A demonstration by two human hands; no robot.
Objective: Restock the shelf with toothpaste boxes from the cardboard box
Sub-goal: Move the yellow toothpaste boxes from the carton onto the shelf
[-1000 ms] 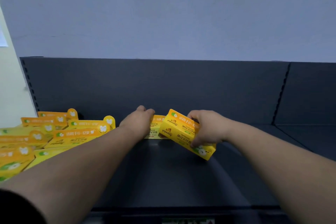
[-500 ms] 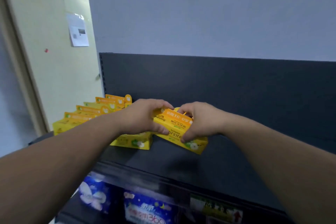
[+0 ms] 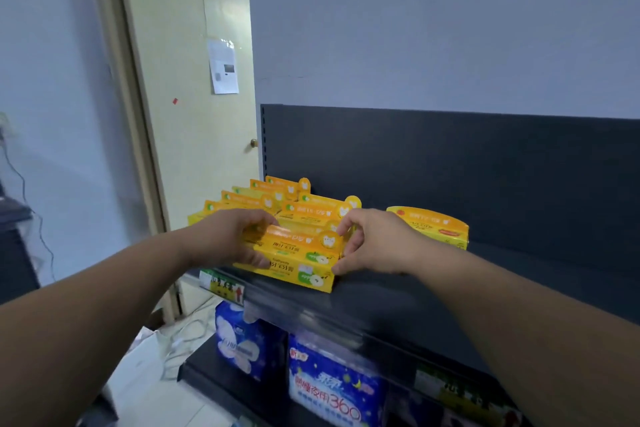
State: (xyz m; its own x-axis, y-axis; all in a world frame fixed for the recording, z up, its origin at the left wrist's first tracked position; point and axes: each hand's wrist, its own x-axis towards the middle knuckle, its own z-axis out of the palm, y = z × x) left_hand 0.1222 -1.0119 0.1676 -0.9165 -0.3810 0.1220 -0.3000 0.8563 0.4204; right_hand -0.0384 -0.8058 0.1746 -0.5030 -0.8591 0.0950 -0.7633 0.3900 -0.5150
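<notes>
While the left hand (image 3: 228,239) is gripping the 9 o'clock end of a yellow toothpaste box (image 3: 294,262) with curled fingers, and the right hand (image 3: 375,243) is pinching its 3 o'clock end between thumb and fingertips, the box appears to be resting near the front edge of the dark shelf (image 3: 433,291). Its long axis is running from 9 to 3 o'clock across the view, roughly parallel to that edge. Rows of matching boxes (image 3: 311,210) are lying just behind it toward 12 o'clock, lined up the same way, so the held box seems to be closing the front of that block. Any push to seat it would be going toward 12 o'clock, with each hand steering one end. One more yellow box (image 3: 429,225) is lying apart at about 2 o'clock from the right hand, close to the back panel, and the right hand is the nearer one to it. The cardboard box is not showing in this view.
</notes>
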